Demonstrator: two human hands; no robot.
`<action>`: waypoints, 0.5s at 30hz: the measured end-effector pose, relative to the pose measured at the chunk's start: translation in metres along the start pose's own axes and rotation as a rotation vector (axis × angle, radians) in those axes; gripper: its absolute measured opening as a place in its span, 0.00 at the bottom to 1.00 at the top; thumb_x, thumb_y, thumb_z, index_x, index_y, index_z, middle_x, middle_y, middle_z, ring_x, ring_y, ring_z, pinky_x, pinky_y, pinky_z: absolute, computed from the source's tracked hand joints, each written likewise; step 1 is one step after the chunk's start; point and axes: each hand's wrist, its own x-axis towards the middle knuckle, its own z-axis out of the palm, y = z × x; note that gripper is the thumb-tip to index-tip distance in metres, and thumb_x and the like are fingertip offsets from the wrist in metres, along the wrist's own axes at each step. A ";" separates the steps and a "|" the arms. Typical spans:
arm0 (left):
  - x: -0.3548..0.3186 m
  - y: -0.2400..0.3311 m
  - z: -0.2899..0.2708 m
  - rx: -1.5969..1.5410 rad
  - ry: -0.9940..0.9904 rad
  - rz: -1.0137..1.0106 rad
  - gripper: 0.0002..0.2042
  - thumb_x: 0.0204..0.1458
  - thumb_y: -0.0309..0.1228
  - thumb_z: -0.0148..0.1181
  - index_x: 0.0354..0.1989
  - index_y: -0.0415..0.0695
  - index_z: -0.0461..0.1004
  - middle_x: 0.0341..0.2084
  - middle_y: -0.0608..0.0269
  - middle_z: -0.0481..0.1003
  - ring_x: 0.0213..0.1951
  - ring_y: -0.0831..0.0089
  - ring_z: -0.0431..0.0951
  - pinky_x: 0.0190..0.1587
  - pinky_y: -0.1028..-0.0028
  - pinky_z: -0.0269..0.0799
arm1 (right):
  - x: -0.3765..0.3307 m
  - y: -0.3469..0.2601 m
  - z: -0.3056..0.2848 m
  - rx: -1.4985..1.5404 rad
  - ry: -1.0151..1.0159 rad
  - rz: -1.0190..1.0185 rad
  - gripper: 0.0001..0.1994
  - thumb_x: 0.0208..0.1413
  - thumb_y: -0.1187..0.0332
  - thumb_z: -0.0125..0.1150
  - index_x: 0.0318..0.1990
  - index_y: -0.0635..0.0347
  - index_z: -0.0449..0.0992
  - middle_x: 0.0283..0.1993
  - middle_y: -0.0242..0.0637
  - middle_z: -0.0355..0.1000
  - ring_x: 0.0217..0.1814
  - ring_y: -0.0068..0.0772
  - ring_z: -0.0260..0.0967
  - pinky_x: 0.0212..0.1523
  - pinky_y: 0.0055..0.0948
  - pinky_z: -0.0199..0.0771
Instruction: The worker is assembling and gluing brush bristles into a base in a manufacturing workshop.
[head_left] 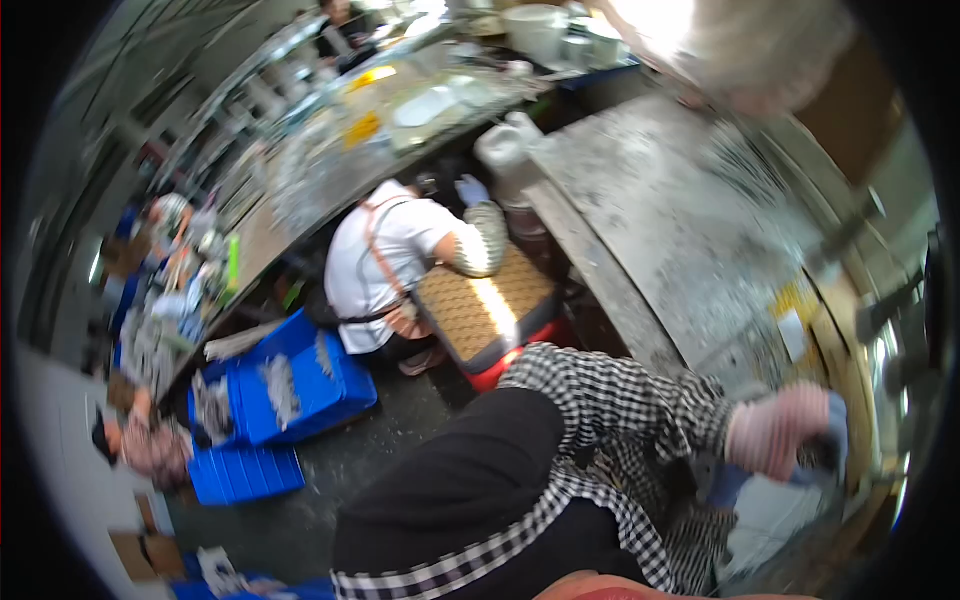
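My left hand [785, 432] reaches to the right in a checked sleeve. It wears a pinkish glove with blue at the fingers. Its fingers are curled round something small and dark grey [820, 455], too blurred to name. My right hand [726, 486] shows only as a blue patch of glove below the left wrist, above a blurred sleeve. Its fingers are hidden. Beneath both hands lies a pale, flat surface [775, 525] at the bench's near end.
A grey, stained workbench [650, 210] fills the right, with a white paper slip [793, 335] and a yellow patch [795, 297]. A crouching co-worker [385, 255] leans by a patterned brown-topped box [485, 300]. Blue bins [300, 385] stand left. A cluttered long table [330, 150] runs behind.
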 end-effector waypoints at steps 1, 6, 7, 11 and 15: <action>-0.013 -0.020 0.003 0.017 0.085 -0.034 0.12 0.39 0.35 0.67 0.32 0.47 0.76 0.26 0.59 0.74 0.35 0.59 0.76 0.35 0.66 0.72 | 0.035 -0.007 0.016 -0.013 0.064 0.040 0.33 0.48 0.64 0.70 0.59 0.65 0.62 0.59 0.43 0.64 0.60 0.37 0.65 0.59 0.36 0.66; -0.040 -0.089 -0.008 0.280 0.213 -0.366 0.16 0.40 0.27 0.72 0.39 0.44 0.76 0.34 0.66 0.79 0.37 0.75 0.80 0.42 0.75 0.75 | 0.036 -0.017 0.003 -0.137 0.551 0.176 0.33 0.45 0.66 0.72 0.58 0.64 0.63 0.58 0.41 0.65 0.59 0.36 0.65 0.57 0.37 0.68; -0.010 -0.061 -0.016 0.132 -0.054 -0.469 0.12 0.43 0.25 0.71 0.36 0.43 0.76 0.31 0.66 0.78 0.34 0.77 0.79 0.41 0.76 0.75 | 0.037 -0.014 -0.001 -0.146 0.631 0.035 0.34 0.42 0.64 0.74 0.57 0.62 0.65 0.55 0.41 0.67 0.57 0.38 0.67 0.55 0.37 0.69; -0.043 -0.079 -0.014 0.194 0.053 -0.447 0.09 0.46 0.18 0.68 0.33 0.42 0.73 0.28 0.66 0.77 0.31 0.81 0.76 0.37 0.79 0.73 | 0.021 0.015 0.010 -0.201 0.668 0.219 0.35 0.34 0.58 0.79 0.51 0.61 0.68 0.46 0.44 0.68 0.49 0.43 0.69 0.51 0.39 0.70; -0.023 -0.074 0.014 0.095 -0.066 -0.482 0.10 0.46 0.18 0.68 0.33 0.42 0.73 0.28 0.66 0.76 0.31 0.81 0.76 0.36 0.80 0.73 | 0.006 0.021 -0.001 -0.138 0.823 0.153 0.38 0.31 0.56 0.79 0.51 0.61 0.67 0.46 0.46 0.68 0.49 0.45 0.69 0.51 0.39 0.71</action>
